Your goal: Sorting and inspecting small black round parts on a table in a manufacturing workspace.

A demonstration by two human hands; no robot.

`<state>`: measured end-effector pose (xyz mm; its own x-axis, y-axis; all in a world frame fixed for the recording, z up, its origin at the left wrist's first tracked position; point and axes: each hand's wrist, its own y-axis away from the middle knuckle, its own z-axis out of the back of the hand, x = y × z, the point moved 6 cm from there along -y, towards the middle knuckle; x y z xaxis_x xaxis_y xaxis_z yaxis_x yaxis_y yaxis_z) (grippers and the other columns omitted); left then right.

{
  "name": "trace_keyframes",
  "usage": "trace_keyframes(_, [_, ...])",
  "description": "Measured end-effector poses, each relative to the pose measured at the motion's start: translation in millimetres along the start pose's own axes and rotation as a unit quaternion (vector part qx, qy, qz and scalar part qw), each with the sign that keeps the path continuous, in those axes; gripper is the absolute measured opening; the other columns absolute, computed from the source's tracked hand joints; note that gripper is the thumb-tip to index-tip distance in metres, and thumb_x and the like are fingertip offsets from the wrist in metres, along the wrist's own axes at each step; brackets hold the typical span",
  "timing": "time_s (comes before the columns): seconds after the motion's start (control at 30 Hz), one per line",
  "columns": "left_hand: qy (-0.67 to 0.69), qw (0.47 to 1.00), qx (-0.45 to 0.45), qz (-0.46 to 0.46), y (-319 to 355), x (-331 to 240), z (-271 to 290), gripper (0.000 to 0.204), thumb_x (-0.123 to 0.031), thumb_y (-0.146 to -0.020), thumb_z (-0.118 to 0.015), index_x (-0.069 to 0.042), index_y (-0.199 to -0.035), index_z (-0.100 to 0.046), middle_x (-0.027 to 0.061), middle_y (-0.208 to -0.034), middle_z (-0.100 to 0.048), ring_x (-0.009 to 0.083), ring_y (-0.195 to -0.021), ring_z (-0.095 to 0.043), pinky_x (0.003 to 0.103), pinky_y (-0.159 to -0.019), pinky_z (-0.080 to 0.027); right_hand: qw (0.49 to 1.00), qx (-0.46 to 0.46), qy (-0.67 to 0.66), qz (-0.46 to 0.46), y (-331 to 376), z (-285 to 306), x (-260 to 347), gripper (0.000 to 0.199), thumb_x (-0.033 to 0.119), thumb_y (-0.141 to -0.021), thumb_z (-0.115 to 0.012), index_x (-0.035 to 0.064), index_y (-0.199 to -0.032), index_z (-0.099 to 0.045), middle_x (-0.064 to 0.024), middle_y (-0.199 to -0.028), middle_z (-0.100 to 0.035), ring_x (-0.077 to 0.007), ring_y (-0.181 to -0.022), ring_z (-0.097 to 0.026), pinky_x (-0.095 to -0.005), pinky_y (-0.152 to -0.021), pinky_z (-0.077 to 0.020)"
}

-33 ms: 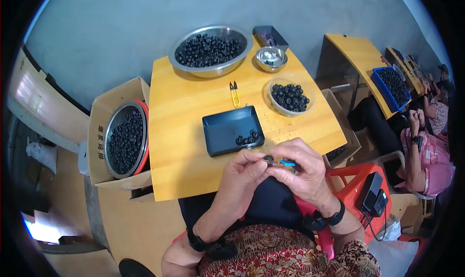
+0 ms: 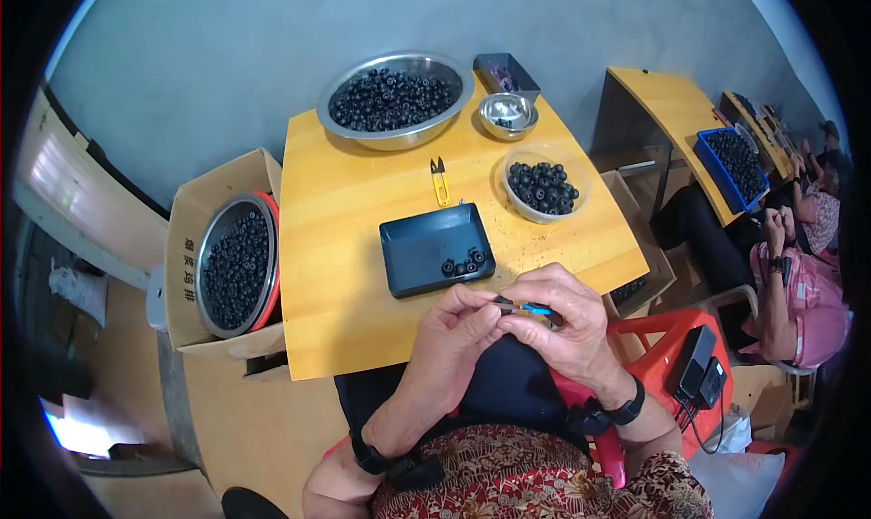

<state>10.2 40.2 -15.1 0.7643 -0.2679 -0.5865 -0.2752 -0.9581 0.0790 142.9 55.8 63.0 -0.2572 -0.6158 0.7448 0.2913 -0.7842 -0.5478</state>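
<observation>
My left hand pinches a small black piece between thumb and forefinger, just beyond the table's near edge. My right hand is closed round a small blue-handled tool; its slim tip points left at the black piece. Fingers hide most of both, so the tool's exact kind is unclear. Just beyond my hands, a shallow dark tray holds several round black parts with holes in its near right corner. Yellow thread snips lie behind the tray.
On the table stand a big steel basin of black parts, a clear tub, a small steel bowl and a dark box. At left, a carton holds another basin. A red stool and a co-worker are at right.
The black piece in my left fingers appears slightly turned. Both hands otherwise stay in nearly the same place.
</observation>
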Motion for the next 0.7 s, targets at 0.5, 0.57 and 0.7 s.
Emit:
trace_keyframes(0.5, [-0.195,0.980,-0.037,-0.003,-30,-20,8,0.017,-0.006,-0.091,-0.065,-0.004,-0.108,-0.064,0.0055,-0.104,-0.068,0.0118,-0.096,-0.063,0.027,-0.087,-0.051,0.998,-0.011,0.059,0.005,-11,6,-20,0.025,0.002,-0.077,-0.074,-0.0003,-0.100,-0.067,-0.0139,-0.093,-0.067,-0.0253,-0.084,-0.068,-0.0344,-0.073,-0.0543])
trace_keyframes(0.57, [-0.333,0.940,-0.050,-0.053,-45,-35,11,0.021,-0.007,-0.091,-0.065,-0.001,-0.111,-0.064,0.0061,-0.103,-0.069,0.0116,-0.096,-0.063,0.026,-0.089,-0.049,0.997,-0.026,0.073,-0.002,-20,17,-36,0.021,0.003,-0.079,-0.072,-0.0005,-0.098,-0.066,-0.0132,-0.091,-0.066,-0.0231,-0.083,-0.067,-0.0323,-0.073,-0.0535])
trace_keyframes(0.7, [-0.413,0.902,-0.087,-0.087,-66,-63,36,0.019,-0.006,-0.090,-0.066,0.000,-0.108,-0.064,0.0064,-0.101,-0.068,0.0121,-0.093,-0.063,0.026,-0.087,-0.050,0.974,-0.141,0.178,-0.030,-50,60,-79,0.019,0.002,-0.080,-0.070,0.0007,-0.098,-0.065,-0.0095,-0.089,-0.065,-0.0169,-0.077,-0.064,-0.0283,-0.068,-0.0515])
